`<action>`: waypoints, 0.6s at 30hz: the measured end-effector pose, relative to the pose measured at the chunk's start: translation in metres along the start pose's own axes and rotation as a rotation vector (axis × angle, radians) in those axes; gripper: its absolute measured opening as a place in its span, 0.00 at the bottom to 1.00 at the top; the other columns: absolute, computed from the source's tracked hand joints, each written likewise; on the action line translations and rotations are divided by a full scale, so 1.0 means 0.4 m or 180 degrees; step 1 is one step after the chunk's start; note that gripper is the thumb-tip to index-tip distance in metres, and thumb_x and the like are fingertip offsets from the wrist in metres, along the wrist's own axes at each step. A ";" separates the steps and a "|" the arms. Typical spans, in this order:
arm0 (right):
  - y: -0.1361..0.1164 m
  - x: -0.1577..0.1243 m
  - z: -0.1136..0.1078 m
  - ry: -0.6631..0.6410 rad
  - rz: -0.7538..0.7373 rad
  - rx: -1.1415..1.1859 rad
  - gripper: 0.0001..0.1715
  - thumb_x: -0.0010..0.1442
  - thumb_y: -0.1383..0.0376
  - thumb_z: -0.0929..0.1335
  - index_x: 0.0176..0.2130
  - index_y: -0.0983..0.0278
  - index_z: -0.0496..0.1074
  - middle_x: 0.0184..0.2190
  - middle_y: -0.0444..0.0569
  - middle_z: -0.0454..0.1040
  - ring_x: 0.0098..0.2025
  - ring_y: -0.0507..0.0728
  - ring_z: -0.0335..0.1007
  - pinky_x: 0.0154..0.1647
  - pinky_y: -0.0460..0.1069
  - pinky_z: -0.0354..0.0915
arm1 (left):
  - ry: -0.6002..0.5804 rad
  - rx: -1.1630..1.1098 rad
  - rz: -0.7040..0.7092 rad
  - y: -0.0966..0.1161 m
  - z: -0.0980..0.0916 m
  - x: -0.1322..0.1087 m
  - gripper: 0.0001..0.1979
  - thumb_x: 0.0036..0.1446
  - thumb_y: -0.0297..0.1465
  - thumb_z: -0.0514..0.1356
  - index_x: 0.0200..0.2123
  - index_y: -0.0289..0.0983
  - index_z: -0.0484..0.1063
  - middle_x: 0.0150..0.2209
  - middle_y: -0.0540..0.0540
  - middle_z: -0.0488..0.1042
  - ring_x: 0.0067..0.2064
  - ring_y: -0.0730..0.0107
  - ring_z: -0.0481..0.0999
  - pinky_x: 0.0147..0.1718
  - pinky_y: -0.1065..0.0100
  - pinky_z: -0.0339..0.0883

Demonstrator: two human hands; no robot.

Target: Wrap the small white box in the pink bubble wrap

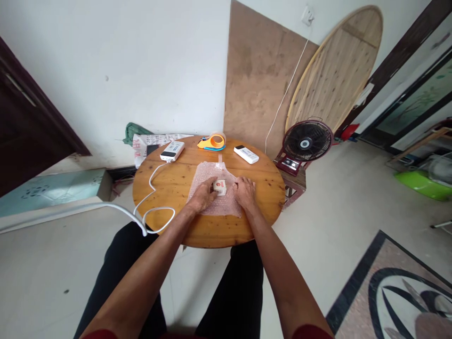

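A pinkish sheet of bubble wrap (201,181) lies spread on the round wooden table (158,181). Near its middle rests a small white box with red print (220,187). My left hand (204,195) grips the box at its left side, thumb and forefinger around the edge. At the sheet's right edge, my right hand (245,189) has its fingers curled onto the bubble wrap. A short strip of clear tape (220,161) sticks out from the sheet's far edge.
Along the table's far side are a white power bank (172,150) with a white cable (151,181), an orange tape dispenser (212,141) and a second white power bank (246,154). A dark red fan (305,143) stands on a stool to the right.
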State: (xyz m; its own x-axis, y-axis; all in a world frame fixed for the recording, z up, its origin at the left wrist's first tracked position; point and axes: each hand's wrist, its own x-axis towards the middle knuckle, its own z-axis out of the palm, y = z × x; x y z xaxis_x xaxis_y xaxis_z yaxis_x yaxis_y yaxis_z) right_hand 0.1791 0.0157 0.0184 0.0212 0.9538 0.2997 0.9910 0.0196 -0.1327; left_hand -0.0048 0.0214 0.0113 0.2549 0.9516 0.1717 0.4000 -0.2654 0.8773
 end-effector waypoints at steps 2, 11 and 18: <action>0.002 0.001 0.002 0.0021 -0.0014 0.0012 0.14 0.64 0.64 0.59 0.46 0.64 0.69 0.48 0.55 0.72 0.50 0.61 0.62 0.48 0.54 0.52 | -0.0088 0.0134 0.0040 -0.004 -0.007 0.000 0.32 0.48 0.22 0.57 0.59 0.33 0.63 0.45 0.43 0.76 0.45 0.64 0.75 0.51 0.60 0.67; 0.003 0.001 0.004 0.0076 -0.0043 0.0079 0.13 0.63 0.65 0.60 0.45 0.63 0.70 0.47 0.54 0.73 0.49 0.61 0.62 0.47 0.54 0.52 | 0.0233 0.0252 0.0320 -0.022 0.006 -0.005 0.29 0.50 0.21 0.56 0.58 0.33 0.64 0.54 0.40 0.71 0.53 0.62 0.71 0.58 0.57 0.62; 0.002 0.001 0.004 0.0076 0.0012 0.0114 0.14 0.63 0.65 0.60 0.45 0.64 0.70 0.48 0.55 0.72 0.50 0.61 0.61 0.48 0.54 0.51 | 0.0209 0.0364 0.0283 -0.023 0.005 -0.010 0.30 0.52 0.23 0.56 0.60 0.32 0.62 0.57 0.39 0.69 0.57 0.61 0.69 0.60 0.58 0.60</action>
State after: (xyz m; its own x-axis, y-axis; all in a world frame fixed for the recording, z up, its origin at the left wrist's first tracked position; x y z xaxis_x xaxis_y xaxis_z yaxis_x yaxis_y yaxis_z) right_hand 0.1796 0.0168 0.0168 0.0286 0.9465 0.3215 0.9855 0.0271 -0.1674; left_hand -0.0075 0.0197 0.0016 0.2372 0.9306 0.2787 0.4769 -0.3615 0.8012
